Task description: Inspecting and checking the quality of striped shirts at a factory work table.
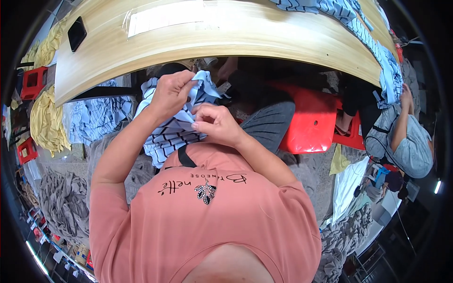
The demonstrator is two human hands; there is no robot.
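Observation:
A light-blue garment with dark stripes (172,137) lies bunched over my lap, below the front edge of the wooden table. My left hand (172,93) is closed, its thumb and fingers pinching the raised upper edge of the cloth. Lower and to the right, my right hand (218,125) is curled, with thumb and forefinger on a fold of the same garment. The two hands are a short way apart, with a strip of the cloth running between them. Folds and fingers hide exactly what the right fingertips grip.
On the wooden table (264,40) lie a black phone (77,34), a paper sheet (165,19) and more striped cloth (363,35). A red stool (309,122) stands at right; beyond it sits a co-worker in grey (413,146). Yellow cloth (47,122) and grey cloth (63,203) are heaped at left.

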